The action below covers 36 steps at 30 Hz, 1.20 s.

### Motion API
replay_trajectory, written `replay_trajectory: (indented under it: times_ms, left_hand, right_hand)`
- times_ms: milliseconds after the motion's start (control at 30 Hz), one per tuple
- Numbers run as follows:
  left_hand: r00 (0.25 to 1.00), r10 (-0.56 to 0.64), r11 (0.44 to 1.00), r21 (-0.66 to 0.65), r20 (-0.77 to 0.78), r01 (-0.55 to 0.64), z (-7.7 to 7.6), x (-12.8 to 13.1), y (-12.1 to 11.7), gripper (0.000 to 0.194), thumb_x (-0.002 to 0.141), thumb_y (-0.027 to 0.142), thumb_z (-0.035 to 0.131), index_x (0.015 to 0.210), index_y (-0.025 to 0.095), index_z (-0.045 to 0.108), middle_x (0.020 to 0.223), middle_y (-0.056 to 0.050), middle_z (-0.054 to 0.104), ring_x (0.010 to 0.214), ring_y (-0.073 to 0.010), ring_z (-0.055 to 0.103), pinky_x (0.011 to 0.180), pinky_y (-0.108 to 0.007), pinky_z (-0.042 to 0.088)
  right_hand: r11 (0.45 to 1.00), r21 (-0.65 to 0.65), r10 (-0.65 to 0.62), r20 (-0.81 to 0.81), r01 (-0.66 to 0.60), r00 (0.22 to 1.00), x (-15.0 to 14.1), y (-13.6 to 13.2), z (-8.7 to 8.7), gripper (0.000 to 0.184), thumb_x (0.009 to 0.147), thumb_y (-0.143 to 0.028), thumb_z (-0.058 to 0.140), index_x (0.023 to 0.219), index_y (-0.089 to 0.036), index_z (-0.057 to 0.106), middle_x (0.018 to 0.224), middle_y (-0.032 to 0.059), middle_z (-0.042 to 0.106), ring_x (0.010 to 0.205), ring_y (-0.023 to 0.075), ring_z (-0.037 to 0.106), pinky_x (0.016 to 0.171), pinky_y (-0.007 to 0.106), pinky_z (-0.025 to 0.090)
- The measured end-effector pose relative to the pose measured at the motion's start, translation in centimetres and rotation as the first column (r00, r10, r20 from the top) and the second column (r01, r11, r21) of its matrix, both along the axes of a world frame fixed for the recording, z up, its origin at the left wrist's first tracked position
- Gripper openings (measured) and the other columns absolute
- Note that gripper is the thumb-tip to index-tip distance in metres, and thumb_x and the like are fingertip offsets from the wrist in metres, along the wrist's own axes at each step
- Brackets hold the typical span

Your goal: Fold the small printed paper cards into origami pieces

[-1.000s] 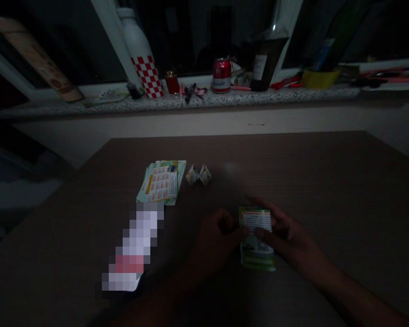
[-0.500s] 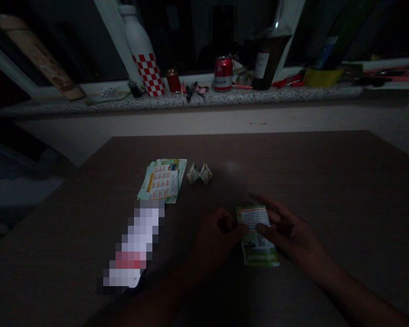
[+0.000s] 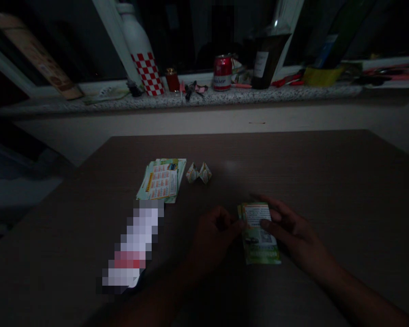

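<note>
A folded green-and-white printed paper (image 3: 259, 240) is held upright between my two hands over the table. My left hand (image 3: 214, 236) pinches its left edge between thumb and curled fingers. On the other side, my right hand (image 3: 289, 227) grips the right edge, thumb on the front and fingers behind, partly hidden. Farther back stands a small folded paper piece with two pointed halves (image 3: 199, 173). Left of it lies a stack of printed paper sheets (image 3: 162, 181), with calendar-like grids on top.
A phone (image 3: 134, 250) with a blurred lit screen lies left of my hands, touching the stack. Across the brown table (image 3: 293, 159), a granite sill (image 3: 177, 102) holds a checkered bottle (image 3: 148, 72), a red can (image 3: 222, 72), a dark bottle (image 3: 261, 68) and a small jar (image 3: 172, 80).
My left thumb has slid off the paper's front toward its left edge, where a second layer now shows. The paper and my right hand have shifted slightly; the other things stay put.
</note>
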State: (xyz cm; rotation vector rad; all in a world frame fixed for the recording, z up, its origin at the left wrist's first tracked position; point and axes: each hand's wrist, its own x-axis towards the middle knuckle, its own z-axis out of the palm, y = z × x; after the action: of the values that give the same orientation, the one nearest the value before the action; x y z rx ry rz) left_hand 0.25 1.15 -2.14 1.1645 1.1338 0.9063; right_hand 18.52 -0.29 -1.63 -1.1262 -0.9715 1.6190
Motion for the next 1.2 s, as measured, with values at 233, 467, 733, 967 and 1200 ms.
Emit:
replay_trajectory:
  times_ms: [233, 467, 733, 967, 1200]
  left_hand:
    - [0.998, 0.014, 1.0, 0.002, 0.057, -0.014, 0.1, 0.1, 0.1, 0.035, 0.074, 0.03, 0.069, 0.061, 0.018, 0.039, 0.064, 0.003, 0.055, 0.055, -0.0094, 0.05, 0.051, -0.021, 0.039]
    - [0.958, 0.259, 0.959, 0.082, 0.123, -0.27, 1.2, -0.4, 0.3, 0.032, 0.071, 0.022, 0.066, 0.059, 0.018, 0.036, 0.061, 0.006, 0.043, 0.056, -0.0073, 0.043, 0.054, -0.019, 0.041]
    - [0.862, 0.491, 0.784, 0.367, 0.127, -0.501, 2.6, -1.3, -0.6, 0.027, 0.074, 0.016, 0.059, 0.059, 0.019, 0.037, 0.073, 0.003, 0.05, 0.063, -0.0095, 0.048, 0.058, -0.02, 0.045]
    - [0.958, 0.283, 0.81, 0.547, -0.052, -0.21, 3.1, -0.4, -3.1, 0.026, 0.08, 0.017, 0.057, 0.061, 0.021, 0.039, 0.072, 0.0, 0.058, 0.065, -0.0133, 0.054, 0.061, -0.024, 0.045]
    - [0.999, -0.033, 0.881, 0.474, 0.042, 0.009, 3.1, 0.5, -4.2, 0.022, 0.086, 0.021, 0.05, 0.067, 0.022, 0.039, 0.08, -0.004, 0.058, 0.07, -0.0167, 0.057, 0.063, -0.03, 0.047]
  right_hand:
    - [1.0, -0.011, 0.01, -0.074, -0.01, 0.997, 0.2, 0.1, -0.6, 0.049, 0.082, -0.027, 0.065, 0.127, -0.029, 0.048, 0.111, 0.0039, 0.069, 0.092, 0.0188, 0.067, 0.081, 0.033, 0.051]
    - [0.969, -0.063, -0.24, -0.012, 0.239, 0.971, 1.1, 0.5, -0.4, 0.036, 0.076, -0.036, 0.068, 0.109, -0.026, 0.061, 0.095, 0.0049, 0.073, 0.08, 0.0241, 0.07, 0.068, 0.037, 0.055]
    - [0.867, 0.188, -0.495, 0.227, 0.461, 0.838, 1.2, 0.1, -0.1, 0.034, 0.078, -0.043, 0.068, 0.108, -0.028, 0.063, 0.117, 0.0061, 0.066, 0.111, 0.0279, 0.059, 0.104, 0.05, 0.038]
    - [0.987, 0.159, -0.025, 0.045, 0.018, 0.999, -0.7, -1.2, 0.0, 0.051, 0.08, -0.038, 0.067, 0.128, -0.033, 0.051, 0.135, 0.0059, 0.055, 0.122, 0.0245, 0.052, 0.103, 0.043, 0.04]
    - [0.981, 0.097, 0.188, -0.239, -0.169, 0.953, -1.3, -1.5, -0.3, 0.075, 0.07, -0.045, 0.075, 0.137, -0.035, 0.04, 0.125, 0.0076, 0.062, 0.112, 0.0261, 0.06, 0.094, 0.042, 0.046]
